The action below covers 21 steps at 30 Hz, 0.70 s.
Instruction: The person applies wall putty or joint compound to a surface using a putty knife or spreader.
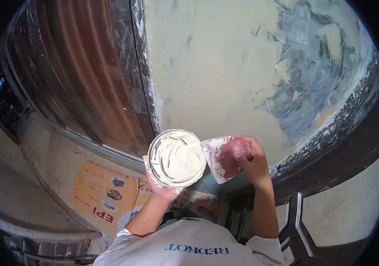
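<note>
My left hand (165,190) holds up a round tub (151,170) from below and the left side. Pale cream putty (178,157) fills it, its surface streaked with scrape marks. In my right hand (255,162) is a flat reddish putty spreader (233,153), gripped at its right side with the thumb on top. Putty coats the spreader's left edge, which is beside the tub's rim; whether they touch I cannot tell. Ahead of both hands stands a wall (211,75) coated mostly in cream putty, with a bare grey-blue patch (305,84) on its right part.
Left of the wall is a dark frame (138,66) around a brown curtained pane (83,57). An orange printed sheet (96,190) lies on the floor at lower left, near a stepped ledge (47,235). Dark framing with pale panels (340,206) stands at lower right.
</note>
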Available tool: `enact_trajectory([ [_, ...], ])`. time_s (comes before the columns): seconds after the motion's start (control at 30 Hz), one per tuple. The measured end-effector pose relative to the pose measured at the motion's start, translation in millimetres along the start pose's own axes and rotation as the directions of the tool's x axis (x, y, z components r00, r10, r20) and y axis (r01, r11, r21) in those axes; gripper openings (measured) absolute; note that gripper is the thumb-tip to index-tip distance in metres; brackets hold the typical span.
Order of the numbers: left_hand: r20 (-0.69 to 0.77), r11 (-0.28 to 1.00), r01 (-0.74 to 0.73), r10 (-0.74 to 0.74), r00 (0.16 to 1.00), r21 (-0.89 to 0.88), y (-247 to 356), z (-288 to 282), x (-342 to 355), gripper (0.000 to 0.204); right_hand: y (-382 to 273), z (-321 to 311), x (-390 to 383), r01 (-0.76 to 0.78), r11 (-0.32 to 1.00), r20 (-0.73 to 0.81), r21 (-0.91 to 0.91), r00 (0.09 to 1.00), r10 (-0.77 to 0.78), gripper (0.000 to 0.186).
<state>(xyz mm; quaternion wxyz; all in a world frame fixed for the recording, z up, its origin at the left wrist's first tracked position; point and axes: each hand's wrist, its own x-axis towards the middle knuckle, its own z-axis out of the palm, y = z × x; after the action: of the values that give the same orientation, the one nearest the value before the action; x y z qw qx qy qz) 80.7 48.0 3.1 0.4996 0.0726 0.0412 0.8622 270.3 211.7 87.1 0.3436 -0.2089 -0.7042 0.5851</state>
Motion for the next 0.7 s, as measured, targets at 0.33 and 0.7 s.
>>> enact_trajectory([
  [0.33,0.032,0.979,0.154,-0.151,0.988,-0.134,28.3,-2.7,15.2,0.069,-52.0,42.5,44.6,0.177,0.87,0.222,-0.461,0.972,-0.08,0.024],
  [0.7,0.113,0.914,0.284,-0.262,0.958,-0.291,44.6,-22.9,23.8,0.057,-53.7,58.6,71.6,0.261,0.769,0.239,-0.584,0.96,-0.144,0.022],
])
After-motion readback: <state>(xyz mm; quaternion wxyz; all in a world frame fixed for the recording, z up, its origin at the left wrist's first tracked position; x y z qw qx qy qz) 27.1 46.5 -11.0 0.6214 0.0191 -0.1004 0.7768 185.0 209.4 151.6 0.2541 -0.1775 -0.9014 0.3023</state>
